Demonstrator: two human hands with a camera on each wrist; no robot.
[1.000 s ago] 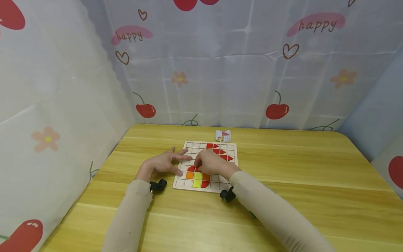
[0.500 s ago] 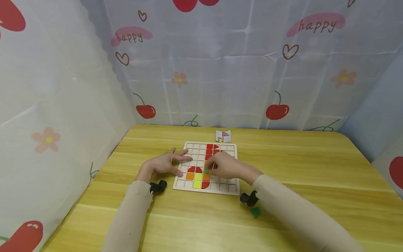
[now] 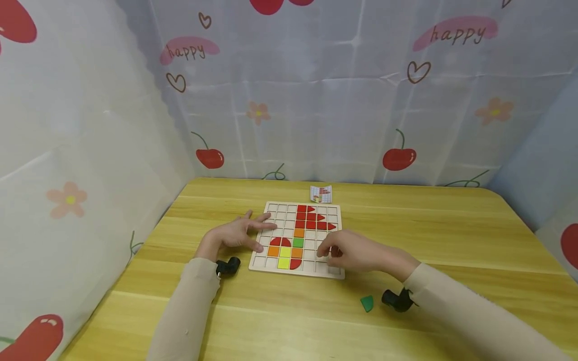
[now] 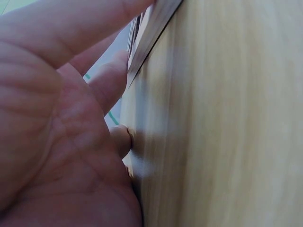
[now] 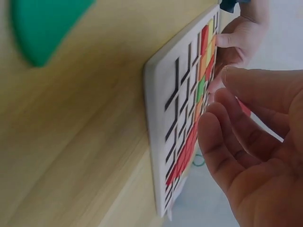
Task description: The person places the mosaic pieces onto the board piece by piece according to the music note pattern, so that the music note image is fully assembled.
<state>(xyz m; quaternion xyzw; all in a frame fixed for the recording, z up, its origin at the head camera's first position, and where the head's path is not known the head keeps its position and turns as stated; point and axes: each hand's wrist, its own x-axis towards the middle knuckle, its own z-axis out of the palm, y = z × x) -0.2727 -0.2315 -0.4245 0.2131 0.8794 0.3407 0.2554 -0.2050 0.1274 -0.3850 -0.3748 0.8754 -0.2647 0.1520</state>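
A pale wooden grid board (image 3: 259,261) lies on the table, with red, orange, yellow and green tiles set in some of its cells. With fingers spread, my left hand (image 3: 231,233) rests along the board's left edge, thumb on the near side. My right hand (image 3: 354,249) hovers over the board's right side; its fingers curl loosely and nothing shows between them in the right wrist view. A light green square tile (image 3: 298,242) sits in a cell below an orange one. A dark green quarter-round tile (image 3: 367,303) lies on the table, near the board's front right corner.
A small picture card (image 3: 320,194) lies behind the board. The wooden table (image 3: 429,230) meets a patterned curtain (image 3: 307,125) at its back edge. Black wrist cameras (image 3: 397,301) are strapped to both wrists.
My right hand has moved right and toward the near side, away from the board's middle, uncovering the light green tile and the red rows. The dark green tile has come into view. My left hand stays put.
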